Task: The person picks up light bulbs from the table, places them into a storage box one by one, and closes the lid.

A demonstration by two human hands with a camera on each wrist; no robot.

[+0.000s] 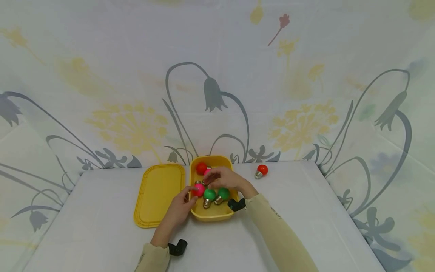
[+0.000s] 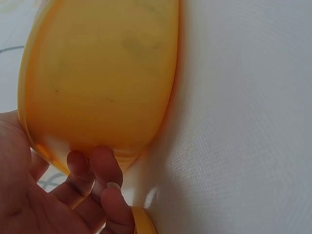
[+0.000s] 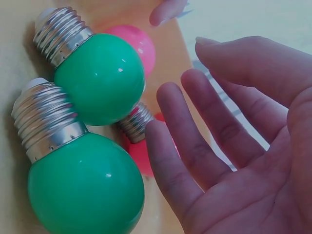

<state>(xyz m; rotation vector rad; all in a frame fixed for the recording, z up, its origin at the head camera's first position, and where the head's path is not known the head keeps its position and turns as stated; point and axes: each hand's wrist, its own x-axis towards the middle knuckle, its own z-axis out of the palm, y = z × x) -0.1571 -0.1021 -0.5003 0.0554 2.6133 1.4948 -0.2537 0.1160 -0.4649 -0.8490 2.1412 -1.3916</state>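
Note:
A yellow plastic container (image 1: 212,218) holds several small light bulbs with metal screw bases. In the head view my left hand (image 1: 179,207) grips the container's left side at the rim, one finger reaching over it beside a pink bulb (image 1: 198,190). The left wrist view shows curled fingers against the outer wall (image 2: 102,83). My right hand (image 1: 225,178) is over the container's inside, fingers relaxed and nothing in the palm. Two green bulbs (image 3: 100,80) lie below it in the right wrist view. A red bulb (image 1: 201,168) is at the back, next to another pink one, partly hidden.
A flat yellow lid (image 1: 159,196) lies left of the container. One red bulb (image 1: 263,169) lies alone on the white tabletop (image 1: 292,196), right of the container. Behind the table hangs a flower-patterned cloth (image 1: 217,124).

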